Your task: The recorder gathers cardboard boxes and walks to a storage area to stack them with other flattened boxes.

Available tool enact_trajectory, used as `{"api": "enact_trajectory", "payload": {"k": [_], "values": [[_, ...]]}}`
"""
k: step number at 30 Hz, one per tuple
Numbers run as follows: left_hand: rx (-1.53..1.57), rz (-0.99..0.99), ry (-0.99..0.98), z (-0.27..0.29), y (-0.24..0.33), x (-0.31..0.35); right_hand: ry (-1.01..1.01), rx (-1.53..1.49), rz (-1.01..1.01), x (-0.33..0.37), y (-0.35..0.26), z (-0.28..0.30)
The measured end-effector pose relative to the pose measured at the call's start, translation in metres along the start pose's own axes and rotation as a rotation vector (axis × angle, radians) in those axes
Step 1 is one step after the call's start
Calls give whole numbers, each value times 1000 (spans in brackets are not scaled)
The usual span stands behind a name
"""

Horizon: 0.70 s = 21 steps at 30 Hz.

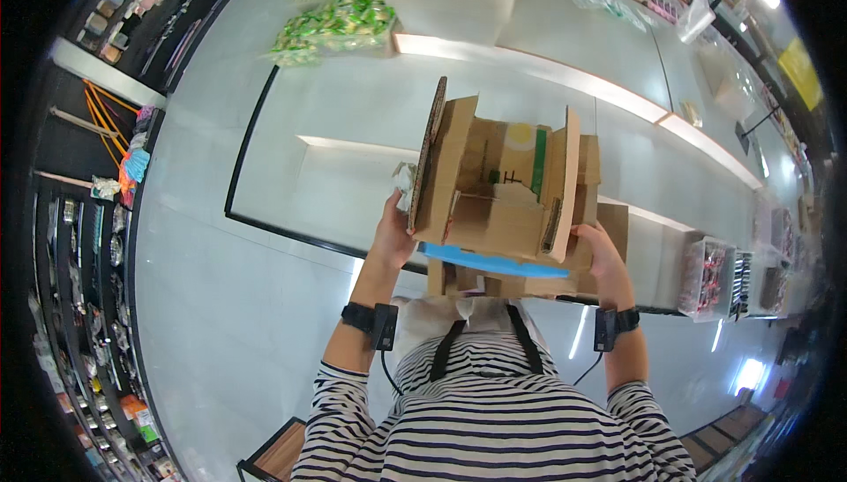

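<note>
a person in a black-and-white striped top (pixel 494 420), seen from above, holds an open cardboard box (pixel 494 217) out at chest height with both bare hands, one at each side. the brown box has its flaps standing up, and a green stripe and a yellow round mark show on its far part

the left hand (pixel 394 231) is closed against the left side of the box, grasping it near the lower corner. a crumpled whitish scrap (pixel 404 184) sits just at its fingertips, outside the box; whether the hand pinches it too, i cannot tell. the right hand (pixel 598 248) is curled round the right side of the box, thumb over the near face, with the other fingers mostly hidden, so its full grip is hard to see

just below the near edge of the box runs a bright blue strip (pixel 494 261), with more brown cardboard (pixel 512 286) under it. black straps with small dark units circle both wrists, nearer the person than the box

beyond the box is a white counter (pixel 353 116) with a black rim. past the box to the upper left lies a heap of green packets (pixel 340 23); well to the left of the box, dark shelves (pixel 93 279) carry small goods
</note>
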<state>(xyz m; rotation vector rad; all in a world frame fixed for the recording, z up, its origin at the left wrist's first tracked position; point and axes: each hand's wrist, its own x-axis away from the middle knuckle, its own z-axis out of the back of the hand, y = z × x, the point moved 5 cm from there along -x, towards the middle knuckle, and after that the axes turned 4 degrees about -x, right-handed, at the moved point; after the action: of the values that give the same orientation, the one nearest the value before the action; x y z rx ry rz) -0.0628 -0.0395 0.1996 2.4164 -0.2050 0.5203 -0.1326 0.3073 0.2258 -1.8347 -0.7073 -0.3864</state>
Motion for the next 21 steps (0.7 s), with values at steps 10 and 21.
{"api": "enact_trajectory", "payload": {"k": [10,21], "values": [[139,-185,173,136,117,152,-57,157,-94,-11,111,-167],[241,-431,408,301,195,300,-521,190,-223,-42,210,-410]]}}
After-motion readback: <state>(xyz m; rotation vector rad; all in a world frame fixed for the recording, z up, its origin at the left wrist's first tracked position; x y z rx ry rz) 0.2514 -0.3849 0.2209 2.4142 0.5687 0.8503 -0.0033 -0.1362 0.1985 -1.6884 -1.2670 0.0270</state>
